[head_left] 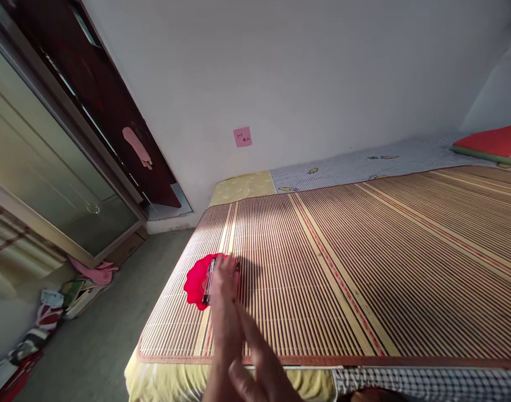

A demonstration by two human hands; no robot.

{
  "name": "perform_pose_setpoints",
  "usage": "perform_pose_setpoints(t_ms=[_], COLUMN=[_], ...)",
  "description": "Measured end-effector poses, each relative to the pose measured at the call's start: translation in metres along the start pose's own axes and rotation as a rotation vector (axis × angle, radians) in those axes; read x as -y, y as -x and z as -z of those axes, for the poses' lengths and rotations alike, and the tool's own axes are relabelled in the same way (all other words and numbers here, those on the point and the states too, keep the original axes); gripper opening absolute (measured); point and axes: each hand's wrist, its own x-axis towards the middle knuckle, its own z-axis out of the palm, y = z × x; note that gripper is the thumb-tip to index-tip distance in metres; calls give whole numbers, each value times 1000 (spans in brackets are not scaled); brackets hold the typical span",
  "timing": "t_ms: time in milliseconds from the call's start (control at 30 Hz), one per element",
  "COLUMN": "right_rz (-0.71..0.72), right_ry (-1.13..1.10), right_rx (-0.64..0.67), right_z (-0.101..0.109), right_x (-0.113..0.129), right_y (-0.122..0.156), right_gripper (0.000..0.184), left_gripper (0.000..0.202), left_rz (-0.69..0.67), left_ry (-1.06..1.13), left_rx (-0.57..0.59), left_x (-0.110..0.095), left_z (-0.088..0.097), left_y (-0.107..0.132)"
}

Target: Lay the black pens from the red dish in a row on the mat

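A bright red scalloped mat (pixel 193 283) lies on the striped bamboo sleeping mat (pixel 276 268), near the bed's left end. Several dark pens (pixel 206 293) rest on it, partly covered by my left hand (pixel 222 279). That hand is stretched forward over the pens, its fingers slightly blurred and looking extended; whether it touches the pens cannot be made out. My right hand (pixel 259 360) is close behind, at the left wrist, with fingers straight and thumb apart. It holds nothing that I can see.
A pink note (pixel 242 137) is stuck to the white wall (pixel 322 72). Folded red bedding (pixel 493 142) lies at the far right. A dark door (pixel 100 106) and a glass-fronted cabinet (pixel 71 167) stand left, with clothes and books (pixel 77 296) along the floor.
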Motion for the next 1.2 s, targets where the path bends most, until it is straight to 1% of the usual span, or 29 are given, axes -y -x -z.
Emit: perform_pose_setpoints(t_ms=[33, 100, 133, 167, 200, 233, 300, 367, 433, 533, 633, 700, 733, 767, 833, 900, 933, 1000, 1033, 1100, 1200], right_rz=[-83, -277, -360, -412, -438, -443, -429, -411, -394, -382, -373, -372, -374, -377, -350, -310, -289, -252, -240, -241, -307], right_ry=[-104, -346, -439, -491, -517, -528, -542, -556, -568, -627, -649, -620, -606, -601, -582, -503, -466, -406, -386, -361, -352], right_rx=[-6, 4, 11, 16, 13, 6, 2, 8, 0, -24, -61, -120, -166, -215, -336, -410, -436, -485, -510, -556, -563], right_z=[-6, -12, -12, -11, -9, -6, -2, 0, -1, -2, 6, 22, 33, 47, 78, 110, 123, 144, 151, 156, 152], right_x=[10, 25, 29, 31, 31, 29, 24, 17, 11, 6, 2, -2, -5, -7, -11, -12, -12, -11, -11, -14, -26], right_y=[2, 3, 2, 0, -3, -6, -11, -13, -13, -10, -11, -15, -18, -23, -37, -53, -61, -76, -81, -88, -89], right_gripper=[54, 44, 36, 30, 26, 24, 22, 23, 25, 30, 34, 37, 38, 39, 37, 35, 35, 37, 38, 42, 47], left_gripper=[52, 46, 38, 30, 23, 19, 17, 16, 13, 8, 14, 20, 22, 23, 25, 30, 32, 33, 34, 34, 32], left_rz=[-74, -209, -228, -215, -190, -162, -107, -68, -29, -6, -25, -69, -85, -91, -63, -6, 18, 40, 47, 70, 122], left_ry=[-50, -263, -439, -615, -782, -946, -1215, -1376, -1426, -1435, -1422, -1343, -1237, -1082, -660, -272, -144, -7, 24, 70, 90], left_rx=[-125, -341, -358, -319, -242, -163, -44, -23, -36, -52, -76, -97, -92, -66, 51, 194, 241, 286, 296, 317, 359], left_x=[-2, -3, -1, 2, 6, 11, 23, 33, 42, 50, 48, 41, 36, 30, 18, 7, 3, -1, 0, 6, 20], left_z=[18, 51, 64, 73, 77, 78, 70, 58, 49, 46, 49, 47, 44, 39, 24, 6, -3, -18, -23, -30, -32], left_y=[-15, -38, -45, -50, -52, -53, -52, -53, -55, -60, -61, -59, -59, -59, -59, -60, -60, -56, -53, -45, -31])
